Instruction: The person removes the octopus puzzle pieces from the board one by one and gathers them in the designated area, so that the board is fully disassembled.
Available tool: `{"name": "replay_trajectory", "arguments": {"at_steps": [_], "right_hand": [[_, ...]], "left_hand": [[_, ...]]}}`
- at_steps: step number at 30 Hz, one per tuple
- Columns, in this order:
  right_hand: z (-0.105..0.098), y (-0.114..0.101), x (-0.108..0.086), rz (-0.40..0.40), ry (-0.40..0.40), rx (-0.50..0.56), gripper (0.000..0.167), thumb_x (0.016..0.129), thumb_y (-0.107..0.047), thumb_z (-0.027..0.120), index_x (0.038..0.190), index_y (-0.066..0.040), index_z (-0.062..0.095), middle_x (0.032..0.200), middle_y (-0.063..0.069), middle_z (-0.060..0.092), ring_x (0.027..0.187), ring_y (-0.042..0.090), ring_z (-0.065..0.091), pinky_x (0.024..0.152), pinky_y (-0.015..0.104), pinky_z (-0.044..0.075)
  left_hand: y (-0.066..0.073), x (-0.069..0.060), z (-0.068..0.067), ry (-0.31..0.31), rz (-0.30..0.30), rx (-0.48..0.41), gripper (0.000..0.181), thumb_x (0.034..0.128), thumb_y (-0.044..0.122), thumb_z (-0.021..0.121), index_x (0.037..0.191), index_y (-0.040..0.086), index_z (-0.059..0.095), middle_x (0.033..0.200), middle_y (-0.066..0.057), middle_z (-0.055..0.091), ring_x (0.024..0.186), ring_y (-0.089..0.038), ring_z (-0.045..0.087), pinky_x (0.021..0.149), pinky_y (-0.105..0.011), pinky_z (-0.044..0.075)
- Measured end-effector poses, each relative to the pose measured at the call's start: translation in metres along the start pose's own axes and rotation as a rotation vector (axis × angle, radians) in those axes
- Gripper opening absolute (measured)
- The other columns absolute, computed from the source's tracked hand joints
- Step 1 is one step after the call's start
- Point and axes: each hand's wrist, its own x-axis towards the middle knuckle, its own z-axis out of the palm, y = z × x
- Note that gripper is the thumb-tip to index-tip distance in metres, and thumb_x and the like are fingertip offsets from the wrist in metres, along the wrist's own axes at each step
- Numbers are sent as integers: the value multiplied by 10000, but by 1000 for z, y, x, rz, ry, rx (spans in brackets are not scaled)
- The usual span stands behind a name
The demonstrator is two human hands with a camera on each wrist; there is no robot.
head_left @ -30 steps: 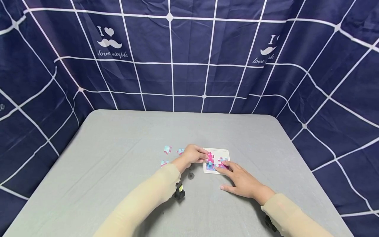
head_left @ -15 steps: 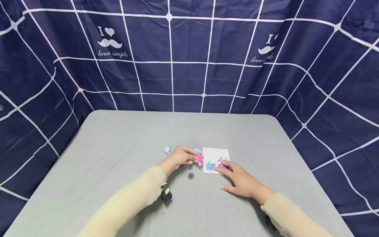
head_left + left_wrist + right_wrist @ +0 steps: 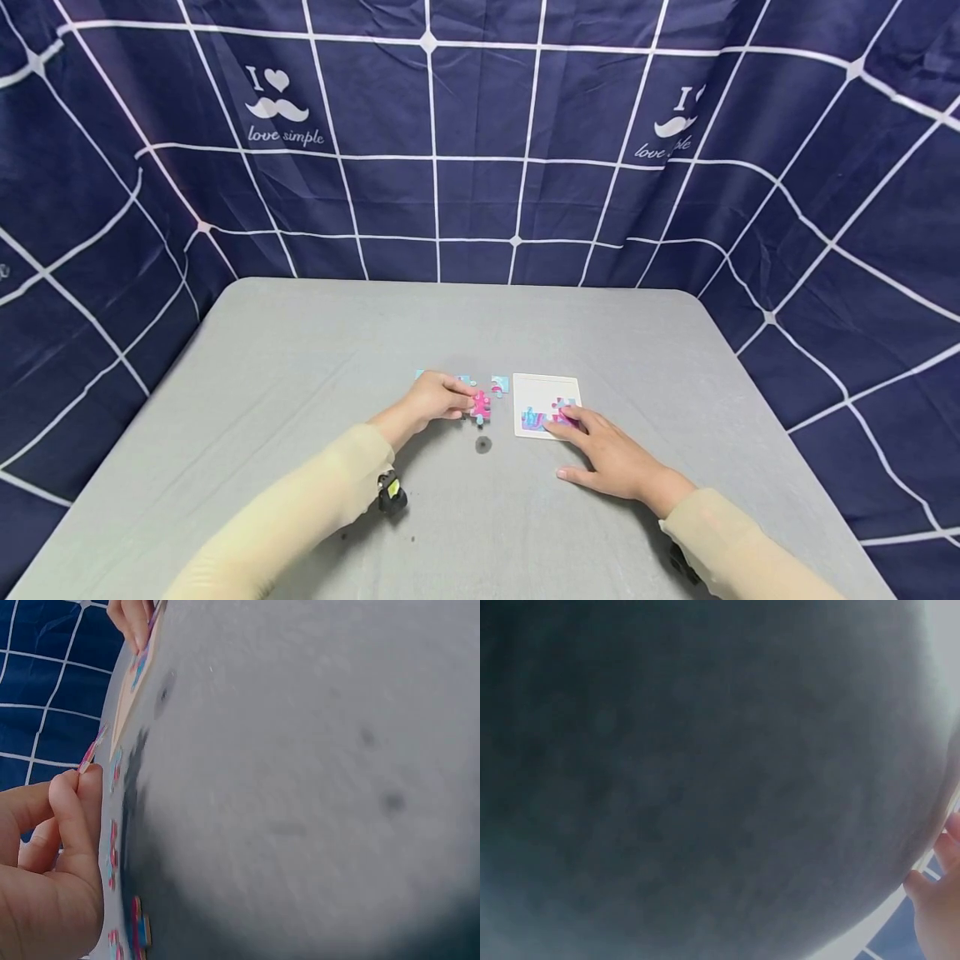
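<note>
Between thumb and fingers, my left hand (image 3: 435, 398) pinches a pink jigsaw puzzle piece (image 3: 481, 406) above the table, left of the white puzzle tray (image 3: 540, 387). The left wrist view shows that puzzle piece (image 3: 88, 755) edge-on at the fingertips. My right hand (image 3: 611, 454) lies with fingers spread, its fingertips resting on the tray's lower right part. Blue and purple fitted pieces (image 3: 533, 419) fill part of the tray's lower side; the fingers hide some of them. In the right wrist view only a few fingers (image 3: 946, 855) show at the edge.
A loose light-blue piece (image 3: 499, 383) lies just left of the tray. Other loose pieces (image 3: 113, 855) lie beneath and beside the left hand, partly hidden in the head view. The grey table (image 3: 300, 350) meets a dark blue checked curtain (image 3: 480, 200) behind.
My left hand has drawn back leftward from the tray, carrying the pink puzzle piece, which uncovers the light-blue piece beside the tray. The right hand stays where it was.
</note>
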Motion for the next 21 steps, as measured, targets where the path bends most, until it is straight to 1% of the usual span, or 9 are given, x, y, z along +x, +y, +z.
{"name": "replay_trajectory", "arguments": {"at_steps": [8, 13, 17, 21], "right_hand": [[-2, 3, 1, -5, 1, 10, 679, 832, -511, 683, 1399, -191, 491, 1408, 154, 399, 1298, 337, 370, 1041, 514, 350], [-4, 1, 2, -3, -2, 16, 679, 832, -507, 685, 1399, -186, 493, 1404, 158, 402, 1298, 340, 370, 1042, 516, 349], [-4, 1, 2, 0, -5, 15, 679, 830, -505, 688, 1397, -187, 495, 1405, 156, 402, 1297, 338, 371, 1042, 513, 351], [-5, 1, 2, 1, -10, 15, 680, 831, -511, 684, 1398, -189, 494, 1409, 154, 399, 1299, 339, 369, 1042, 516, 350]], "left_hand": [[-3, -4, -13, 42, -21, 37, 155, 824, -26, 712, 978, -13, 730, 835, -71, 703, 645, -86, 630, 605, -212, 560], [-4, -6, -17, 42, -33, 35, 156, 821, -54, 701, 974, -35, 723, 821, -107, 705, 655, -98, 647, 587, -204, 556], [-5, -7, -18, 43, -33, 46, 142, 817, -69, 698, 953, -41, 725, 819, -135, 703, 638, -90, 636, 566, -190, 547], [-5, -8, -19, 36, -32, 50, 142, 810, -78, 698, 944, -41, 725, 825, -147, 700, 631, -97, 637, 570, -203, 553]]}}
